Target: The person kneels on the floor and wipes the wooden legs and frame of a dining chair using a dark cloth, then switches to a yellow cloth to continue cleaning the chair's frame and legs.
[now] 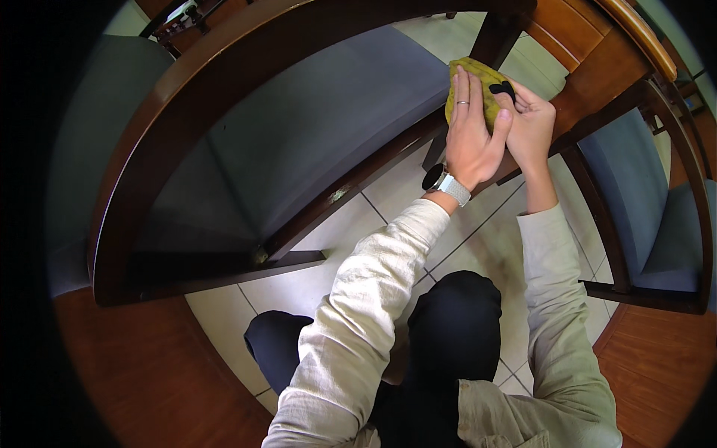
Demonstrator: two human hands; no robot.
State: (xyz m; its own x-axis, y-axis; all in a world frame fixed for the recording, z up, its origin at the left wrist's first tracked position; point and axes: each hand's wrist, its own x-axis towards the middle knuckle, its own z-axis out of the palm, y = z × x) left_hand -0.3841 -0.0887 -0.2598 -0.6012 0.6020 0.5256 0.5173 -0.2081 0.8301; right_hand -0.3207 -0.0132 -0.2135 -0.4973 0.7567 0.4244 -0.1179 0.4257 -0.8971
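A yellow-green cloth [476,70] with a black patch lies bunched around part of a dark wooden chair frame [504,33], at the upper right. On the cloth's left side my left hand [476,129] rests flat, its fingers extended; it wears a ring, with a watch at the wrist. My right hand [532,123] is on the other side, its thumb against the cloth and its fingers curled behind it. The two hands touch or nearly touch. The wood under the cloth is hidden.
A dark wooden armchair with a grey padded seat [347,84] fills the left. Another chair with a blue-grey seat [622,168] stands at the right, near an orange-brown wooden table [577,33]. Pale floor tiles [465,241] show beneath; brown wooden surfaces [140,358] flank my knees.
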